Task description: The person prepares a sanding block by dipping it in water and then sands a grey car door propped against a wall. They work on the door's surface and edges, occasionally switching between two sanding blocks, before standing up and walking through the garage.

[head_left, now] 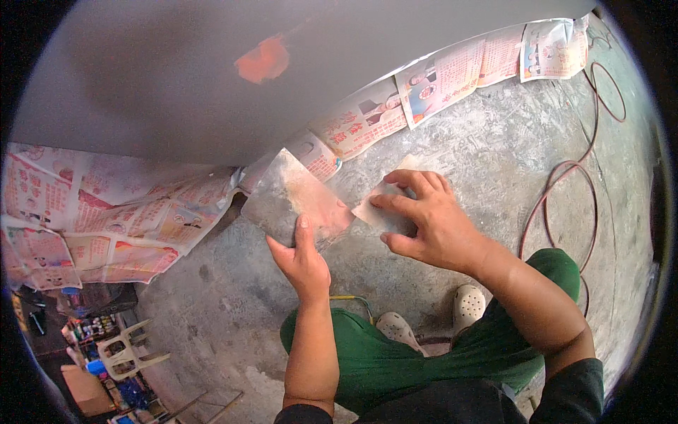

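Observation:
My left hand (305, 265) is closed on a thin square plate (286, 194), thumb on top and the other fingers hidden beneath. Whitish and pinkish smears mark the plate's face. Beside its right corner, my right hand (441, 226) grips a smaller flat sheet that looks like a putty scraper (367, 210), fingers over it and thumb at the near edge. The scraper's corner is close to the plate; I cannot tell whether they touch. Beyond both hands rises a dark grey panel (176, 78) bearing a reddish filler patch (264, 60).
Printed paper sheets (371, 116) line the panel's lower edge, with more paper (127, 226) at left. A red hose (547, 191) loops over the concrete floor (487, 162) at right. Lower left are a pale plastic stool (123, 353), cluttered items and a cardboard box (86, 390).

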Demonstrator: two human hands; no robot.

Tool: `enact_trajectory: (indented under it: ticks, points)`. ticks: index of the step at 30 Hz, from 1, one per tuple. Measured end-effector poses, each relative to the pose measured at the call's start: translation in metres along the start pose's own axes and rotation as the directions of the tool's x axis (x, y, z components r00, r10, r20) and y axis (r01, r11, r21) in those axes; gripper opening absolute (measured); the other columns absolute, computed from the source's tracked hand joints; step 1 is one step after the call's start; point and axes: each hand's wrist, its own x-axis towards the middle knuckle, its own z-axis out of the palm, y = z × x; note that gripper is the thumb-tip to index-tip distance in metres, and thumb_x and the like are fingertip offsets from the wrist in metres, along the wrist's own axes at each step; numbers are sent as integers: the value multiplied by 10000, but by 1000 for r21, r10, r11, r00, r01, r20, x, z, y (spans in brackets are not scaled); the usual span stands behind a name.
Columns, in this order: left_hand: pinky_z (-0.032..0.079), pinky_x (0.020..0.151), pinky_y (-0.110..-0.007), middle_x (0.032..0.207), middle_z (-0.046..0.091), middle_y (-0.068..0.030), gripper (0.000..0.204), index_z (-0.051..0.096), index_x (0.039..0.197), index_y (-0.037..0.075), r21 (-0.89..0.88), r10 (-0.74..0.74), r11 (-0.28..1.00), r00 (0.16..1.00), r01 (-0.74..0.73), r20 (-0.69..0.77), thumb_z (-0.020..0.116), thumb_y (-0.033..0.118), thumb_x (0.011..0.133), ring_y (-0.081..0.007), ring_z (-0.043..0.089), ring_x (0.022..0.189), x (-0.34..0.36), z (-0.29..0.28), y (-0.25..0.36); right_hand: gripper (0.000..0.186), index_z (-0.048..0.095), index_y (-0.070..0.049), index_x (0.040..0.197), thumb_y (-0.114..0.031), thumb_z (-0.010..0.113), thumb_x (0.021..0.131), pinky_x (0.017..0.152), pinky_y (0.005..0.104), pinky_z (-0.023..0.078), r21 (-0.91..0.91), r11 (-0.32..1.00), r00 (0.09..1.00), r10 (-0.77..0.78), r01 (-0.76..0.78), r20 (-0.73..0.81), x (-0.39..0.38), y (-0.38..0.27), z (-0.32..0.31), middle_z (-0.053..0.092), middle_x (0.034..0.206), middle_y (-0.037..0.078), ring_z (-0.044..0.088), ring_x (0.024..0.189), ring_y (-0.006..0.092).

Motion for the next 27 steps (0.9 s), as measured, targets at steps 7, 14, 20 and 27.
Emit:
enact_trajectory:
  ticks: [7,14,20,27]
  points:
    - [451,1048,-366,1369,537,-178,442,406,1376,-59,-44,-29,999,999,30,26,600,79,1003,-229,550,1224,-2,5,-2,518,677,-132,1220,-282,767,733,1051,493,389,85,995,998,-47,52,-51,4,-7,4,552,1281,137,517,1178,354]
    - [456,1039,-371,1355,550,-180,428,418,1367,-59,-34,-20,999,998,22,52,597,91,1009,-230,555,1219,-5,5,-6,529,679,-162,1220,-327,781,728,1066,554,361,-11,996,995,-92,93,31,3,-11,15,570,1260,112,520,1184,331]
    - [460,1030,-372,1336,559,-175,429,425,1353,-67,10,-25,1000,999,25,-35,608,113,1010,-230,562,1199,2,8,-9,527,661,-165,1234,-343,770,751,1088,564,363,-28,998,974,-49,57,223,-1,-10,23,568,1274,96,524,1202,310]
    - [399,1089,-381,1403,515,-190,532,381,1423,-66,-4,-153,988,988,153,20,621,150,1000,-257,523,1271,13,1,-13,501,616,-83,1276,-292,705,829,999,378,435,631,668,916,236,-394,323,6,-3,8,558,1255,97,519,1197,238]
